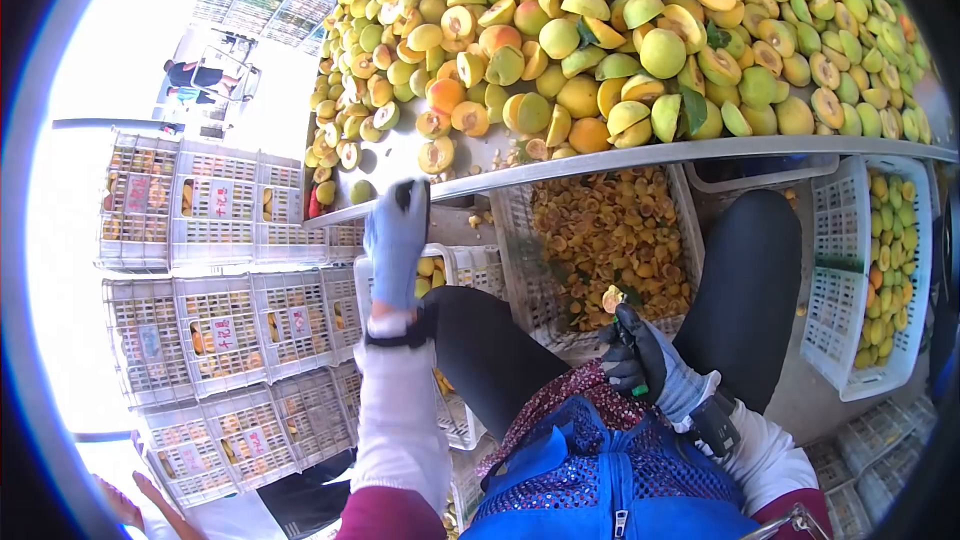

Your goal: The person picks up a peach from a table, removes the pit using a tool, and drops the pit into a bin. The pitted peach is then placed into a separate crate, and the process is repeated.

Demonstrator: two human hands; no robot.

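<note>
My left hand (396, 240), in a blue-grey glove with dark fingertips, is at the near metal rim of the table. Its fingers curl inward, and what they hold, if anything, is hidden. Beside it lie halved apricots (436, 155) and a whole green one. Above my lap, my right hand (645, 355), in a grey and black glove, is closed around a small green-handled tool (640, 390). A small yellow-brown piece of fruit (612, 298) shows at the tool's upper end. Below that, a crate (520, 260) between my knees holds many brownish-yellow fruit pieces (610, 230).
A large heap of whole and cut apricots (660, 50) covers the table (640, 153). Stacked white crates (215, 325) of fruit stand at left. Another fruit crate (835, 270) is by my right knee. Two people (195, 80) are far back; a bare arm (160, 500) shows at lower left.
</note>
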